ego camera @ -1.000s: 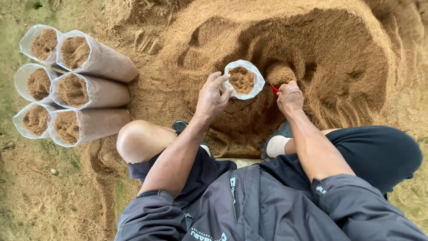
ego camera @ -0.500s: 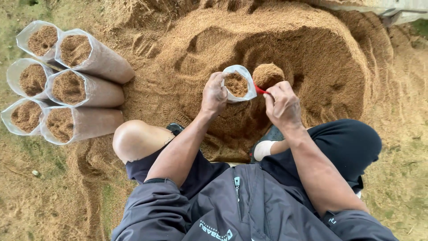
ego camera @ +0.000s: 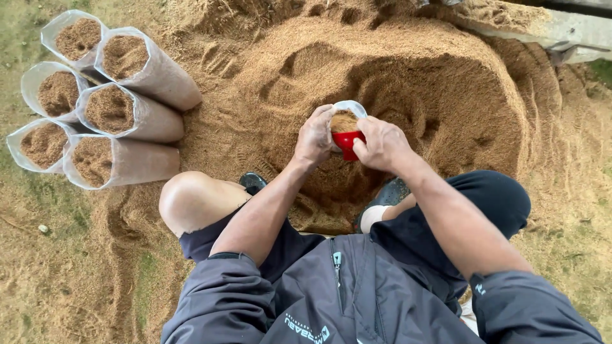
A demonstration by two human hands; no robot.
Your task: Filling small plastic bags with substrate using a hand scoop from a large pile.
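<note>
Sawdust-brown fill going into a clear plastic bag [ego camera: 344, 114], centre frame, from a red scoop [ego camera: 348, 144]. Left hand [ego camera: 314, 137] grip closed on the bag's rim; right hand [ego camera: 381, 144] closed round the scoop (tipped). Next, probably: empty the scoop, dig again into the heap [ego camera: 446, 95].

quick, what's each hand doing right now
Left hand: closed around the clear plastic bag of sawdust, holding it upright.
Right hand: closed on the red scoop, held at the bag's mouth.
</note>
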